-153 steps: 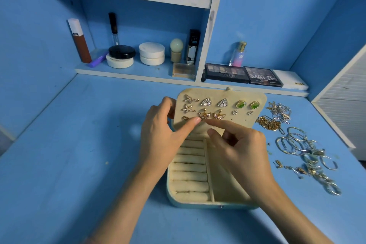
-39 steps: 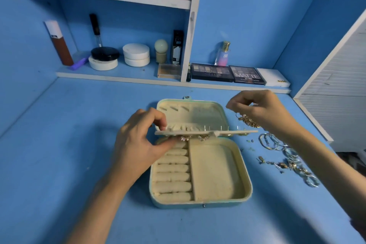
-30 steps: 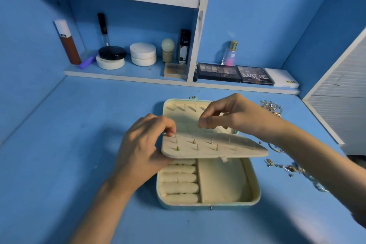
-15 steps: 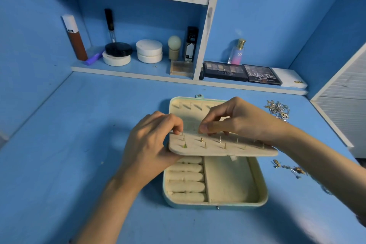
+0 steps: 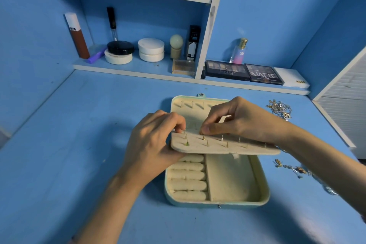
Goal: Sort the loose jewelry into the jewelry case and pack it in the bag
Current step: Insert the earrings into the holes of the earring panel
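The pale green jewelry case (image 5: 264, 186) lies open on the blue desk, with cream ring rolls (image 5: 188, 176) on its left side. Its cream earring panel (image 5: 237, 147) is folded down over the case, back side up, with several earring posts sticking up. My left hand (image 5: 152, 144) grips the panel's left edge, thumb beneath and fingers on top. My right hand (image 5: 241, 121) pinches a small earring piece at a gold post (image 5: 203, 137); the piece is too small to make out. Loose chains (image 5: 280, 108) and earrings (image 5: 291, 168) lie to the right.
A shelf along the back holds cosmetic jars (image 5: 151, 49), a brown tube (image 5: 77, 35), eyeshadow palettes (image 5: 263, 74) and a white box (image 5: 291, 79). A white louvred panel (image 5: 346, 105) borders the desk on the right. No bag is in view.
The earring panel went from upright, showing its earrings, to folded down with its posts up. My right hand came from the jewelry pile to the panel and now pinches at a post.
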`<move>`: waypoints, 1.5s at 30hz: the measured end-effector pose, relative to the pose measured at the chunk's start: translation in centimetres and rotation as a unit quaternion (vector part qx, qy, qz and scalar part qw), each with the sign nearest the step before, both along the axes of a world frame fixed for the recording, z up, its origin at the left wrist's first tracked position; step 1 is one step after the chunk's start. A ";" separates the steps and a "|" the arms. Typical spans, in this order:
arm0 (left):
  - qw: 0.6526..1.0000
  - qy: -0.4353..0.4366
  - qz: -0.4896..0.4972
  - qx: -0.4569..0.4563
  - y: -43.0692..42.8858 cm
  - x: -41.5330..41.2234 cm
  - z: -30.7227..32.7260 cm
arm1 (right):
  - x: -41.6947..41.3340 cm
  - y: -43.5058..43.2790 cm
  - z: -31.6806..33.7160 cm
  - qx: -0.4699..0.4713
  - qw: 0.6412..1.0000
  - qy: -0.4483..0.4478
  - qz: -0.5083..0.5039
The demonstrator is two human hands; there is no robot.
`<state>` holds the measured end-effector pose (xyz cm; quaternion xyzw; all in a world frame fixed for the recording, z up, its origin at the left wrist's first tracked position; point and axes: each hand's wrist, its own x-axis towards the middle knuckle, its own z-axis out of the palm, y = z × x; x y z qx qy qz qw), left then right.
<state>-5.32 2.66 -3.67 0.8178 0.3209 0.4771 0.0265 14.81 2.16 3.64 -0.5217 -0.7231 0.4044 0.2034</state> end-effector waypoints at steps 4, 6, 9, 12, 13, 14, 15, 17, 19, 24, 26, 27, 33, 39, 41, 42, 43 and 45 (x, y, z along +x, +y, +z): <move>1.000 -0.004 0.005 0.008 0.0 0.1 0.0 | 0.0 0.1 0.3 0.016 0.999 -0.029 0.017; 1.000 -0.010 0.004 0.011 0.1 0.1 0.0 | 0.0 0.2 0.7 0.008 0.999 -0.031 0.038; 1.000 -0.013 0.000 0.011 0.1 0.1 -0.1 | -0.1 0.6 1.3 -0.013 0.998 -0.026 0.062; 1.000 -0.009 0.002 0.008 0.1 0.0 -0.2 | -0.2 1.1 1.7 -0.024 0.995 -0.046 0.090; 1.000 -0.010 0.002 0.009 0.1 0.0 -0.2 | -0.3 1.3 1.9 -0.028 0.993 -0.055 0.099; 1.000 -0.012 0.003 0.011 0.1 0.0 -0.2 | -0.4 1.5 2.1 -0.032 0.992 -0.062 0.107; 1.000 -0.013 0.003 0.013 0.1 0.0 -0.3 | -0.5 1.6 2.2 -0.036 0.990 -0.070 0.114; 1.000 -0.014 0.003 0.014 0.2 0.0 -0.4 | -0.8 1.9 2.4 -0.041 0.987 -0.085 0.126; 1.000 -0.015 0.004 0.019 0.2 0.0 -0.4 | -1.1 2.1 2.4 -0.044 0.985 -0.099 0.137; 0.999 -0.010 0.009 0.033 0.1 0.0 -0.4 | -1.3 1.9 2.2 -0.024 0.983 -0.118 0.140; 0.999 -0.004 0.007 0.034 0.0 0.0 -0.2 | -1.3 1.7 2.0 -0.016 0.983 -0.120 0.138; 0.999 -0.003 0.004 0.033 0.0 0.0 -0.2 | -1.2 1.7 1.9 -0.015 0.983 -0.120 0.137; 0.999 -0.012 0.003 0.043 0.2 0.1 -0.3 | -1.1 1.8 2.1 -0.024 0.983 -0.112 0.144; 0.999 -0.008 0.007 0.041 0.1 0.0 -0.3 | -1.3 1.9 2.2 -0.023 0.981 -0.119 0.152; 0.999 -0.009 0.005 0.041 0.1 0.1 -0.3 | -1.3 1.9 2.2 -0.027 0.981 -0.122 0.149; 0.999 -0.010 0.005 0.043 0.0 0.1 -0.3 | -1.4 1.8 2.2 -0.030 0.981 -0.123 0.147; 0.999 -0.011 0.006 0.045 0.0 0.0 -0.3 | -1.4 1.9 2.2 -0.034 0.981 -0.125 0.146; 0.999 -0.012 0.005 0.049 0.0 0.0 -0.4 | -1.5 1.9 2.3 -0.042 0.980 -0.130 0.144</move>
